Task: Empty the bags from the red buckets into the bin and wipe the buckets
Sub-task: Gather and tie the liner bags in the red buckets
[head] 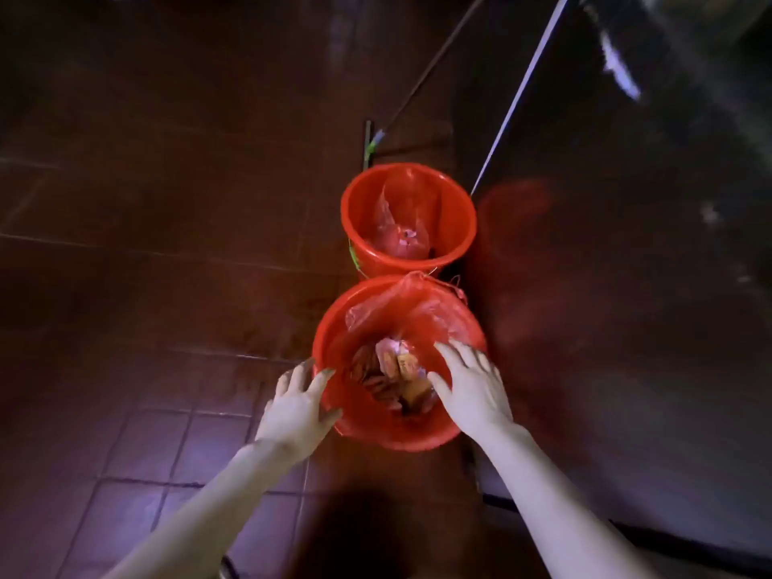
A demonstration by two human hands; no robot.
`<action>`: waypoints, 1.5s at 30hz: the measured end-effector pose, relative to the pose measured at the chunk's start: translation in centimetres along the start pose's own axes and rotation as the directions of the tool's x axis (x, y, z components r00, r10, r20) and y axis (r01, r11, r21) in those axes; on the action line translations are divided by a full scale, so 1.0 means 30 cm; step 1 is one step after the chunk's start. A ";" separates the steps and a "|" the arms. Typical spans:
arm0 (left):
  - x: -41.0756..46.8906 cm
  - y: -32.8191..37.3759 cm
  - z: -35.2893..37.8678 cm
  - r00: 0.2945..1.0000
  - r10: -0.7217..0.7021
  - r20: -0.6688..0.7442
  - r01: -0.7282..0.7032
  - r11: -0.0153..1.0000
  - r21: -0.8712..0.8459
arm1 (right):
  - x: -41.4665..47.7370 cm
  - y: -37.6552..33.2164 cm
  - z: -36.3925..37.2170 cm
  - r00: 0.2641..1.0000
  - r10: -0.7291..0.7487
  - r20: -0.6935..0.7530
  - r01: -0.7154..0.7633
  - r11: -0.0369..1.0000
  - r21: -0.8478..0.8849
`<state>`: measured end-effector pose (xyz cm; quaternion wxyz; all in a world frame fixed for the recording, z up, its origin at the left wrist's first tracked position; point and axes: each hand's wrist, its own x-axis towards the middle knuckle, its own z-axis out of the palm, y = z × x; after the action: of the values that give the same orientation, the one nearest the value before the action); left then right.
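Two red buckets stand on the dark tiled floor, one behind the other. The near bucket [367, 432] holds a red plastic bag [388, 309] with scraps of waste [397, 371] in it. My left hand [298, 405] is spread open against the bucket's left outer rim. My right hand [472, 384] hovers over the right side of the opening, fingers apart above the bag. The far bucket [359, 215] holds a crumpled red bag [403, 227] low inside.
A shiny dark metal cabinet side [626, 265] rises close on the right of both buckets and reflects them. Two long handles, one pale [522, 89] and one dark [434, 60], lean behind the far bucket. Tiled floor [146, 286] stretches to the left.
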<state>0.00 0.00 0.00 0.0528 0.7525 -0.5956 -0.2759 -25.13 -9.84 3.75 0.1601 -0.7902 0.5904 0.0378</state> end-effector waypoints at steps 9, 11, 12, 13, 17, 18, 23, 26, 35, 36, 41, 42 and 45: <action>0.275 -0.170 0.278 0.999 -0.031 -0.030 0.025 0.983 -0.181 | 0.254 0.207 0.461 0.978 0.023 -0.209 -0.056 0.987 -0.151; 0.312 -0.182 0.282 0.997 -0.005 -0.080 -0.011 0.981 -0.193 | 0.273 0.209 0.476 0.953 -0.004 -0.304 -0.044 0.988 -0.149; 0.326 -0.180 0.283 0.995 0.010 -0.100 -0.029 0.980 -0.196 | 0.273 0.208 0.477 0.939 -0.019 -0.344 -0.032 0.990 -0.141; 0.337 -0.176 0.277 0.993 0.017 -0.118 -0.041 0.979 -0.200 | 0.265 0.210 0.474 0.930 -0.024 -0.366 -0.026 0.991 -0.130; 0.419 -0.198 0.204 0.973 0.012 -0.231 -0.064 0.974 -0.216 | 0.205 0.249 0.458 0.943 0.029 -0.332 -0.035 0.999 -0.012; 0.456 -0.215 0.180 0.970 0.033 -0.242 -0.082 0.978 -0.194 | 0.195 0.250 0.463 0.942 0.029 -0.336 -0.019 0.999 0.034; 0.615 -0.261 0.075 0.960 0.143 -0.242 -0.156 0.987 -0.036 | 0.197 0.148 0.524 0.900 0.072 -0.430 0.020 0.979 0.205; 0.623 -0.258 0.063 0.949 0.112 -0.296 -0.107 0.994 0.033 | 0.202 0.131 0.520 0.894 0.131 -0.429 -0.016 0.965 0.262; 0.465 -0.234 -0.001 0.957 -0.266 -0.113 0.269 0.963 0.012 | 0.337 0.170 0.415 0.831 0.364 -0.421 -0.249 0.920 0.303; 0.450 -0.225 -0.029 0.959 -0.282 -0.035 0.283 0.959 0.023 | 0.328 0.159 0.425 0.795 0.382 -0.471 -0.256 0.916 0.310; 0.413 -0.142 -0.140 0.989 -0.139 0.045 0.135 0.987 0.085 | 0.286 0.106 0.455 0.739 0.342 -0.580 -0.244 0.939 0.243; 0.412 -0.118 -0.151 0.996 -0.078 0.039 0.076 0.996 0.045 | 0.285 0.082 0.450 0.732 0.319 -0.603 -0.227 0.947 0.226; 0.398 -0.053 -0.137 0.998 0.044 0.043 -0.029 0.957 -0.288 | 0.288 -0.027 0.433 0.707 0.236 -0.667 -0.115 0.968 0.221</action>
<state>5.00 -11.60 -1.40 0.1517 0.7188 -0.5642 -0.3767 -20.09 -13.71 -10.52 -0.0105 -0.6718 0.6810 -0.2912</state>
